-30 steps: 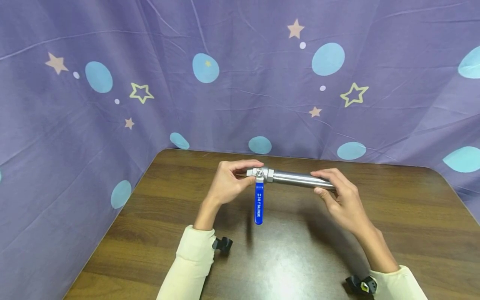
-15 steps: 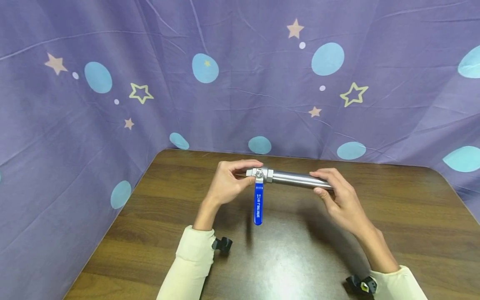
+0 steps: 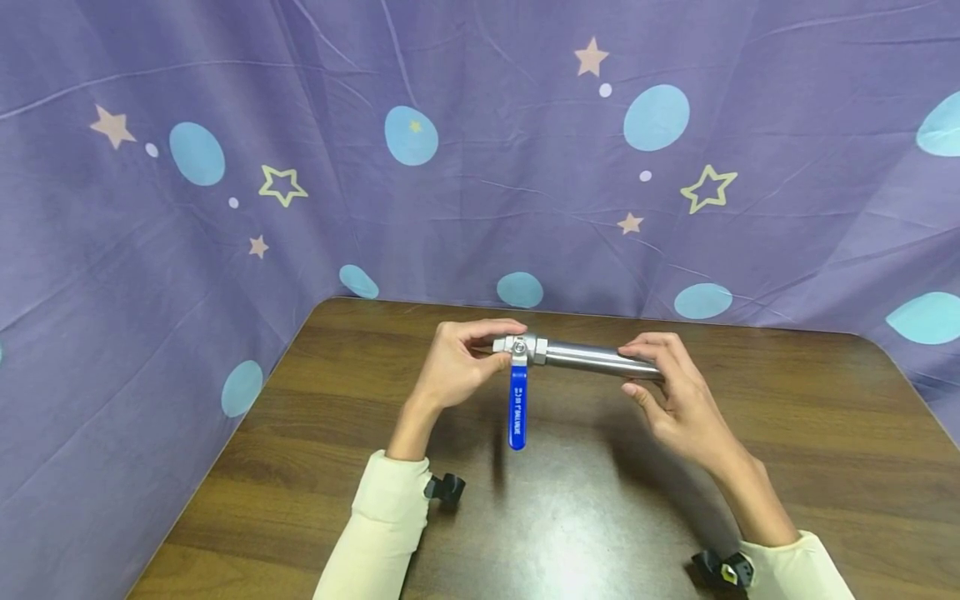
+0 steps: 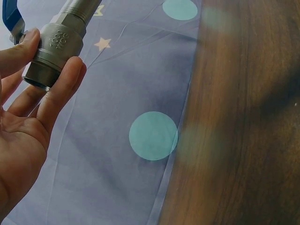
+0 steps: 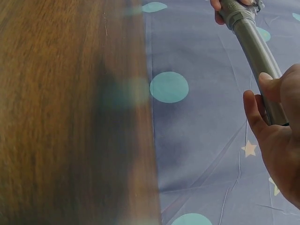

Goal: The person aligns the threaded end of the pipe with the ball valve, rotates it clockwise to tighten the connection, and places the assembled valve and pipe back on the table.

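A silver ball valve [image 3: 532,348] [image 4: 60,43] with a blue lever handle [image 3: 518,408] is joined to a straight steel pipe [image 3: 585,357] [image 5: 254,44]. The assembly is held above the table, running left to right. My left hand [image 3: 455,367] [image 4: 21,145] grips the valve body between thumb and fingers, and the valve's open end faces the palm. On the pipe's far end, my right hand [image 3: 686,408] [image 5: 283,140] has its fingers curled along the back and its thumb at the near side. The lever points toward me, at right angles to the pipe.
Below is a brown wood-grain table [image 3: 300,467] with rounded back corners. A purple curtain [image 3: 465,208] with stars and blue ovals hangs behind it and along the left. Black camera mounts sit at the left wrist [image 3: 446,490] and right wrist [image 3: 723,571].
My right thumb has dropped lower and back from the pipe's near side, and the right fingers have shifted slightly. The left hand and the valve stay where they were.
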Demonstrator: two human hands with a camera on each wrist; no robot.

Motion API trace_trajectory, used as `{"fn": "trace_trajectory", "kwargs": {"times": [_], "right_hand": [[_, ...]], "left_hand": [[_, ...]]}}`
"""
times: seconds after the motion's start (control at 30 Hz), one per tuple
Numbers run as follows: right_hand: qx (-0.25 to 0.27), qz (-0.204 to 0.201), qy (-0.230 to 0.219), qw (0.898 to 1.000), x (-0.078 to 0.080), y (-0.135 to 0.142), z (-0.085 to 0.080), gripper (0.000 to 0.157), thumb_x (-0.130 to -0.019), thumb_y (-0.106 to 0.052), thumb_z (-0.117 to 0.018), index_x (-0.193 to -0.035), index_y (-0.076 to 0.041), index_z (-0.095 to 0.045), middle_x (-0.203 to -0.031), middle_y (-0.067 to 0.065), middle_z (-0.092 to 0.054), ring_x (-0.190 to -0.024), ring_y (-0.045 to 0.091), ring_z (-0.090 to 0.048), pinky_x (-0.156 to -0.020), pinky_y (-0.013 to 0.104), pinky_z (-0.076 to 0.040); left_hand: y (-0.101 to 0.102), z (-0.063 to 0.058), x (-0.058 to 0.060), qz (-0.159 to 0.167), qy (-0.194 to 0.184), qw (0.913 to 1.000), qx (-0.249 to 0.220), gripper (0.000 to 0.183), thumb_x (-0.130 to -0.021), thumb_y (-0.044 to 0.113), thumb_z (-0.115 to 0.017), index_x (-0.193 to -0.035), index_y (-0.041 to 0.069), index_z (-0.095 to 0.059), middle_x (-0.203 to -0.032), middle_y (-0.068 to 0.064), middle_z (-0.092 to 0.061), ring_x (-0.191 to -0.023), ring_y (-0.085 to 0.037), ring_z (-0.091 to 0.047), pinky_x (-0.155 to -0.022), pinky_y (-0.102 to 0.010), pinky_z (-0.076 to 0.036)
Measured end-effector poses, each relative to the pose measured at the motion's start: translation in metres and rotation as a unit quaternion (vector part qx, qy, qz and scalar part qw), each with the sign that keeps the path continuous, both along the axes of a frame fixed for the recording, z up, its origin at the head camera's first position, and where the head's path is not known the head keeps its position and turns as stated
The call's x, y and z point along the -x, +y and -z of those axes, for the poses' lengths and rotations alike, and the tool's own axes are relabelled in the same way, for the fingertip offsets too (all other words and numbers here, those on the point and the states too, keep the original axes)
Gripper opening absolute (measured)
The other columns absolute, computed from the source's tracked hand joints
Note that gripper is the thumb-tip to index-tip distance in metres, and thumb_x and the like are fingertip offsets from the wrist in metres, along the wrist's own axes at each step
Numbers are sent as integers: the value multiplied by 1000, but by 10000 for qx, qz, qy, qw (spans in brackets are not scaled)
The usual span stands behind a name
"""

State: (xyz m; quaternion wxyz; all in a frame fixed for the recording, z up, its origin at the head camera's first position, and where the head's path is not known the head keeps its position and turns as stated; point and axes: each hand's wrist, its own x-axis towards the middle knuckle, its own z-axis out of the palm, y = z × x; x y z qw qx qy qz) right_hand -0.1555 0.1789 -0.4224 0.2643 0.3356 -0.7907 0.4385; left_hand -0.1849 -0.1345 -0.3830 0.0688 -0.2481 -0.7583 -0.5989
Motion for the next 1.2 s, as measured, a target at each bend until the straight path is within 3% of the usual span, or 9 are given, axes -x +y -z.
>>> {"fn": "trace_trajectory", "kwargs": {"times": [0.2, 0.53, 0.67, 0.8, 0.9, 1.03, 1.2], "right_hand": [[52, 150, 239, 9996, 1, -1, 1, 57, -74, 26, -79, -125, 3, -69, -125, 20, -63, -120, 2, -55, -98, 3, -44], [140, 248, 152, 9995, 0, -1, -3, 54, -76, 24, -79, -124, 2, -71, -122, 18, -67, -116, 0, -59, -96, 6, -46], [195, 181, 112, 9996, 1, 1, -2, 35, -93, -2, -77, -127, 1, -72, -123, 17, -69, -116, 3, -61, -96, 7, -46], [287, 94, 204, 9993, 3, 2, -1, 43, -101, -32, -67, -129, -1, -73, -123, 16, -70, -114, 6, -64, -96, 8, -47], [244, 134, 123, 9995, 2, 2, -1, 33, -98, -8, -73, -129, -1, -73, -121, 16, -71, -114, 2, -63, -96, 7, -47], [139, 208, -63, 9997, 1, 3, -1, 54, -80, 23, -77, -129, 1, -73, -119, 16, -71, -115, -1, -61, -96, 7, -47], [126, 174, -76, 9997, 2, 4, -1, 55, -80, 23, -76, -130, 1, -72, -119, 16, -71, -114, -1, -61, -96, 8, -47]], "left_hand": [[1, 0, 0, 3, -3, 10000, 35, 37, -83, -14, -78, -118, -3, -79, -122, -21, -79, -92, -14, -78, -81, -33, -68], [1, -1, 0, 24, -13, 10000, -1, 37, -83, -15, -77, -118, -4, -79, -122, -21, -79, -90, -10, -76, -79, -31, -68], [1, 0, 0, 7, -6, 10000, 16, 36, -84, -14, -77, -118, -4, -79, -122, -21, -79, -89, -11, -76, -79, -30, -68], [1, 0, 0, -12, 0, 10000, 35, 35, -84, -14, -77, -117, -4, -79, -121, -21, -79, -90, -14, -77, -79, -30, -68], [1, 0, 0, -16, -26, 10000, 41, 35, -83, -14, -77, -117, -4, -79, -122, -21, -79, -91, -18, -77, -80, -32, -68], [1, 0, 0, -4, -63, 10000, 13, 36, -83, -14, -77, -118, -4, -79, -123, -21, -79, -93, -17, -78, -82, -34, -68], [1, 0, 0, 19, -60, 10000, -41, 36, -83, -16, -77, -118, -5, -79, -123, -22, -78, -94, -18, -78, -83, -34, -68]]}}
